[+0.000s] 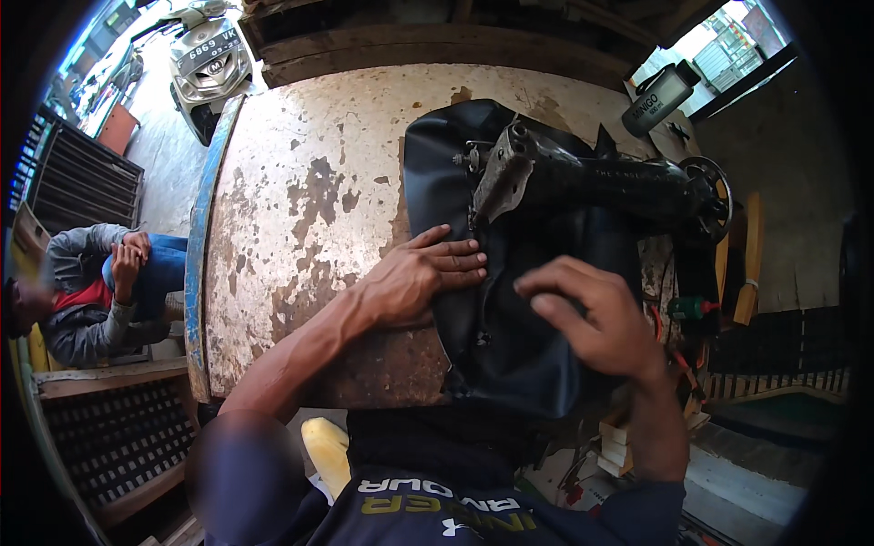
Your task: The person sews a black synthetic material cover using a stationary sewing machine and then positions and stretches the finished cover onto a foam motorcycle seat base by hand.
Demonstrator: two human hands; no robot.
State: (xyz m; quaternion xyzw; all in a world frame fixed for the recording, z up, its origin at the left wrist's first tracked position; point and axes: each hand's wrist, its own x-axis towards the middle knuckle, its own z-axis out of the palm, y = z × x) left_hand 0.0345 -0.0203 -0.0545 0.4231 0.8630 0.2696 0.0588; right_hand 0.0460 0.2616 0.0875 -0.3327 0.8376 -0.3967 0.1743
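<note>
A black sewing machine [596,177] stands on the worn table, its head end over a large sheet of black leather-like material [533,364]. The material spreads under the needle area and hangs over the table's near edge. My left hand [432,273] lies flat on the material just in front of the needle area, fingers stretched out to the right. My right hand [592,314] hovers over or rests on the material to the right, fingers bent and the thumb apart from them; nothing shows in it. A fold or seam runs between the hands. The needle tip is hidden.
The table [273,273] has peeling paint and a blue edge. A bottle [660,98] stands at the back right, and a small green bottle [692,308] is right of the machine. The handwheel [710,196] is at the machine's right end. A person [100,282] sits at the left; a motorbike [209,68] is beyond.
</note>
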